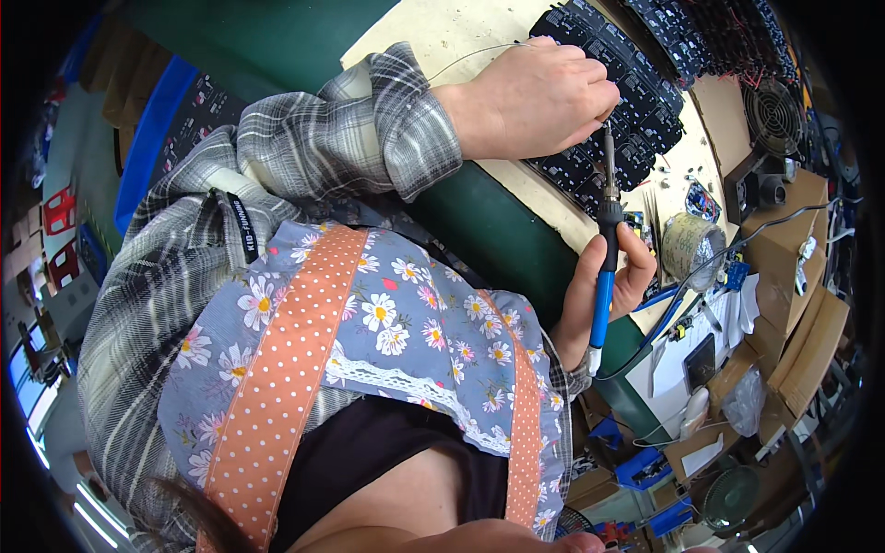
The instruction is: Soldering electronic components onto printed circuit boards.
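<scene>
The right hand [619, 276] is closed around the blue handle of a soldering iron [606, 267], thumb on one side and fingers on the other. The iron stands roughly upright in view, its metal tip pointing up to the fingers of the left hand [539, 103]. The left hand is curled, back upward, over the black boards [645, 78]; its fingertips are mostly hidden, so I cannot tell what, if anything, they grip. A thin wire [470, 57] arcs from near the left cuff to the knuckles. Whether the tip touches a board cannot be made out.

The boards lie in a joined panel on a pale sheet [406, 32], which rests on the green surface [507, 214]. Beyond the panel, at the upper right, more dark boards with red wires [749, 69] are bunched together, near a black fan [772, 115].

To the right of the iron, a roll of tape [693, 251] sits on the surface among small parts. A dark cord [666, 318] runs from the lower end of the iron past the roll. Farther right are cardboard boxes [791, 244] and a clear bag [743, 402]. At the far left, a blue tray [147, 152] holds other dark boards [195, 118].
</scene>
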{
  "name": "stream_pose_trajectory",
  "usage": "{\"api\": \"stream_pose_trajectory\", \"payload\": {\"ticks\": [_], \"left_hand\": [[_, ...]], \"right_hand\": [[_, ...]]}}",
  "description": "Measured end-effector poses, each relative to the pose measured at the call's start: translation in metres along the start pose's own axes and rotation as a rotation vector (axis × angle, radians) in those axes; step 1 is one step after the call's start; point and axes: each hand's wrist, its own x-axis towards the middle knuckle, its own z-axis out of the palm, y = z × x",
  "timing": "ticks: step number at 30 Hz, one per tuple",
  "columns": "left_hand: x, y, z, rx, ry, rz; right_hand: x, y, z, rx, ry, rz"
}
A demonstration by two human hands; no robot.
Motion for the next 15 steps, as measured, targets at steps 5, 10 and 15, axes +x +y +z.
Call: {"api": "stream_pose_trajectory", "payload": {"ticks": [5, 10, 15], "left_hand": [[-0.006, -0.001, -0.009, -0.047, 0.023, -0.013], [-0.009, -0.002, -0.014, -0.073, -0.027, -0.037], [-0.008, -0.003, -0.010, -0.012, -0.029, -0.020]], "right_hand": [[-0.004, 0.000, 0.002, 0.011, 0.026, 0.006], [-0.005, -0.002, 0.001, 0.027, 0.023, 0.014], [-0.002, -0.005, 0.005, 0.043, -0.005, 0.016]]}}
